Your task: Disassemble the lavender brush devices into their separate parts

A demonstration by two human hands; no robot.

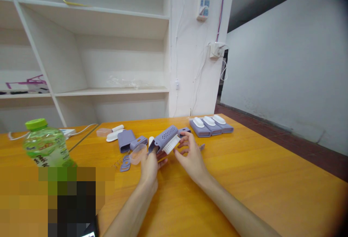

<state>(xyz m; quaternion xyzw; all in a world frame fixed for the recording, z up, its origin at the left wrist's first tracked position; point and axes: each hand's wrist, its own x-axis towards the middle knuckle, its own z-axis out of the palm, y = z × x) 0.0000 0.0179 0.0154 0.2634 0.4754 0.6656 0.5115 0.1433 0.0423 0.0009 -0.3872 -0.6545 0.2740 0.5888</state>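
Observation:
My left hand [150,166] is closed around a purple perforated brush body [167,137], held tilted just above the table. White bristles [172,144] stick out along its lower right side. My right hand [190,152] is beside the bristle end, thumb and fingers curved and apart; whether a fingertip touches the brush cannot be made out. Left of my left hand lie a clear plastic cup-like piece [138,154], a small purple loop-shaped part [125,163] and a thin coiled spring [117,162]. Another purple part [185,130] is partly hidden behind my right fingers.
A purple sleeve [126,140], a purple cap [139,142] and a white oval piece [114,135] lie farther left. Three purple cases with white oval tops [209,121] stand in a row at the back right. A green-capped bottle [46,142] stands on the left, below white shelves [108,91].

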